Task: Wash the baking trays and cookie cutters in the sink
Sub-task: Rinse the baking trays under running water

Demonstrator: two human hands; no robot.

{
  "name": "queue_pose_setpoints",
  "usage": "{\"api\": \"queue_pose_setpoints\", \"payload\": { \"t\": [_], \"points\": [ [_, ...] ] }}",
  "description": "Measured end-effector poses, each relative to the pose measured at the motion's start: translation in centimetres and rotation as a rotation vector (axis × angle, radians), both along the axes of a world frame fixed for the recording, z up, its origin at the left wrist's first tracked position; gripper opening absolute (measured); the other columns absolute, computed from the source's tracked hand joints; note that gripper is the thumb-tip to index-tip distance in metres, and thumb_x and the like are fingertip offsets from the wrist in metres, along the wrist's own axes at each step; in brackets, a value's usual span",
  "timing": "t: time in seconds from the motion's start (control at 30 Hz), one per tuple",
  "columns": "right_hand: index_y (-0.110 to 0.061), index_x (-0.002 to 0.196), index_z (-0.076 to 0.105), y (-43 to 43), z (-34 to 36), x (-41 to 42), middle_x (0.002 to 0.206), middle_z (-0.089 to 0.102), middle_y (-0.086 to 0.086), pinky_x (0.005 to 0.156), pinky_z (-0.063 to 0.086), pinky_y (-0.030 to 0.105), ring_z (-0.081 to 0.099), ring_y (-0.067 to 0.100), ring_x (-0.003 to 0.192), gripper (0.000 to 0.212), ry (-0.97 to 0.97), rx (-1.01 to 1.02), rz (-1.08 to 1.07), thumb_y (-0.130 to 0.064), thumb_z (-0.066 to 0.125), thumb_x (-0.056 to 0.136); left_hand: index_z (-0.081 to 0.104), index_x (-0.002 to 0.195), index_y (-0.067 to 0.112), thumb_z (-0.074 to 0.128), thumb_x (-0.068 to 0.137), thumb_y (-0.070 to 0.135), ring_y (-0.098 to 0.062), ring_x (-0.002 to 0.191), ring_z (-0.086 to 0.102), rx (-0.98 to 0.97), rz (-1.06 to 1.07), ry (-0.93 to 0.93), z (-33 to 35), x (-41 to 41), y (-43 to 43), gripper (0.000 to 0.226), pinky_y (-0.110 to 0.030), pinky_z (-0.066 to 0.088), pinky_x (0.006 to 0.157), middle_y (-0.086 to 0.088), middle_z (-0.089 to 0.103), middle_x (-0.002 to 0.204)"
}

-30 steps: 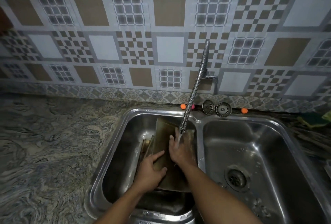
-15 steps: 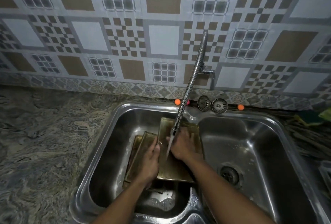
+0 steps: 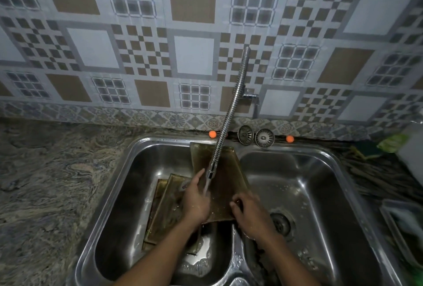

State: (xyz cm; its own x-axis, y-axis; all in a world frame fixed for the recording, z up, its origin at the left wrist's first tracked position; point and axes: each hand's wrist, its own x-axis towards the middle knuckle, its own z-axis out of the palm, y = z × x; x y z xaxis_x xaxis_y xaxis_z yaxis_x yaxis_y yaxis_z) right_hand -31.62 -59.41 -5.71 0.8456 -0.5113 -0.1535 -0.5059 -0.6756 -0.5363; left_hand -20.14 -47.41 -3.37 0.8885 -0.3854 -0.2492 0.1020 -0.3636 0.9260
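Observation:
A brownish baking tray stands tilted in the left basin, leaning on the sink's divider under the running tap nozzle. My left hand grips its left edge, thumb pointing up beside the water stream. My right hand holds the tray's lower right corner with curled fingers. Two more trays lie flat on the basin floor, partly under the tilted one. No cookie cutters are in sight.
The steel double sink has a right basin with only a drain. Two strainer plugs and two orange balls sit on the back ledge. A marbled counter lies left; a container and green item lie right.
My right hand slid from the middle of the tilted tray down to its lower right corner. My left hand moved up onto the tray's left edge. The view has shifted downward.

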Motion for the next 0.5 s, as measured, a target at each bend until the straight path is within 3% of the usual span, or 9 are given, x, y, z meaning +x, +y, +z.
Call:
{"api": "queue_pose_setpoints", "payload": {
  "t": [0.07, 0.17, 0.27, 0.37, 0.43, 0.5],
  "points": [
    [-0.025, 0.129, 0.053, -0.8, -0.8, -0.4, 0.126, 0.049, -0.001, 0.098, 0.044, 0.036, 0.047, 0.018, 0.119, 0.037, -0.044, 0.064, -0.121, -0.043, 0.046, 0.097, 0.055, 0.13, 0.009, 0.054, 0.092, -0.002, -0.01, 0.094, 0.056, 0.113, -0.062, -0.115, 1.0, -0.4, -0.8, 0.04, -0.009, 0.042, 0.073, -0.002, 0.062, 0.112],
    [-0.02, 0.135, 0.051, -0.5, -0.9, 0.3, 0.13, 0.048, 0.002, 0.1, 0.042, 0.031, 0.048, 0.02, 0.121, 0.04, -0.099, 0.165, -0.2, -0.038, 0.047, 0.099, 0.059, 0.124, 0.007, 0.051, 0.096, 0.013, -0.024, 0.101, 0.06, 0.268, -0.109, -0.296, 1.8, -0.7, -1.7, 0.03, -0.026, 0.043, 0.081, -0.012, 0.062, 0.11],
    [-0.022, 0.13, 0.054, 0.4, -1.6, 0.8, 0.127, 0.053, 0.001, 0.096, 0.046, 0.032, 0.053, 0.018, 0.116, 0.037, -0.142, 0.215, -0.265, -0.038, 0.049, 0.097, 0.039, 0.148, 0.023, 0.046, 0.094, 0.008, -0.016, 0.085, 0.056, 0.301, -0.259, -0.493, 2.5, -1.4, -2.0, 0.056, -0.021, 0.045, 0.082, -0.011, 0.063, 0.105],
    [-0.02, 0.125, 0.058, 1.3, -1.8, 1.1, 0.123, 0.054, 0.004, 0.094, 0.047, 0.034, 0.054, 0.02, 0.113, 0.033, -0.185, 0.203, -0.321, -0.034, 0.049, 0.096, 0.033, 0.151, 0.022, 0.046, 0.087, -0.001, -0.027, 0.085, 0.06, 0.25, -0.302, -0.547, 2.6, -1.5, -2.0, 0.069, -0.029, 0.049, 0.08, -0.021, 0.065, 0.103],
    [-0.019, 0.124, 0.058, 1.8, -1.5, 1.2, 0.123, 0.053, 0.004, 0.095, 0.044, 0.032, 0.049, 0.021, 0.117, 0.031, -0.153, 0.202, -0.33, -0.032, 0.049, 0.096, 0.044, 0.146, 0.015, 0.047, 0.087, -0.003, -0.027, 0.091, 0.061, 0.234, -0.269, -0.507, 3.1, -1.5, -1.7, 0.062, -0.026, 0.049, 0.081, -0.019, 0.062, 0.106],
    [-0.021, 0.121, 0.058, 1.9, -1.3, 0.9, 0.123, 0.052, 0.004, 0.095, 0.042, 0.034, 0.044, 0.022, 0.118, 0.031, -0.102, 0.12, -0.367, -0.035, 0.052, 0.095, 0.058, 0.128, 0.005, 0.048, 0.092, -0.001, -0.016, 0.091, 0.053, 0.301, -0.264, -0.454, 3.3, -1.6, -1.3, 0.039, -0.016, 0.044, 0.082, -0.009, 0.053, 0.103]
  ]
}}
